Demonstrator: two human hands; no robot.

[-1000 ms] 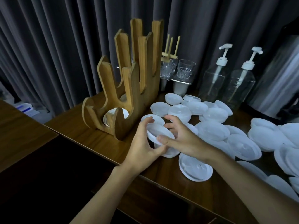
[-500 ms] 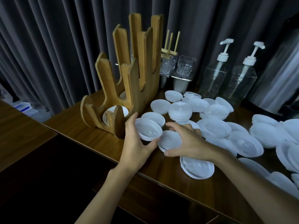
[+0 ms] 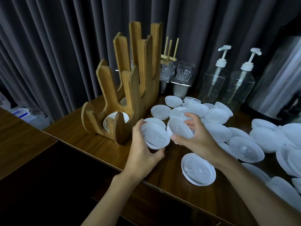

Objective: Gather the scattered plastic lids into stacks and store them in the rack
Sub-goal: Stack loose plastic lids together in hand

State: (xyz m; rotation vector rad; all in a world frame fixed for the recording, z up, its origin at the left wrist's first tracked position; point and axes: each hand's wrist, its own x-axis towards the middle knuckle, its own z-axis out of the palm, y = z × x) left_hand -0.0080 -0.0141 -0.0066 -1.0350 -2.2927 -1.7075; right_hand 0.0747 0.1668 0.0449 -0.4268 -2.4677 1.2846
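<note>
The wooden rack (image 3: 130, 98) stands near the bench's (image 3: 91, 144) left front edge. Your left hand (image 3: 143, 154) grips one lid (image 3: 155, 136). Your right hand (image 3: 197, 137) pinches another lid (image 3: 180, 130), tilted, just beside it.

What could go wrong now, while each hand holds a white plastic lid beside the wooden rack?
1. The left hand holds its white plastic lid tilted, near the wooden counter's edge; it may slip off.
2. The right hand carries its own lid over crowded loose lids; it may knock them.
3. The wooden rack stands close; a bump is possible.
</note>
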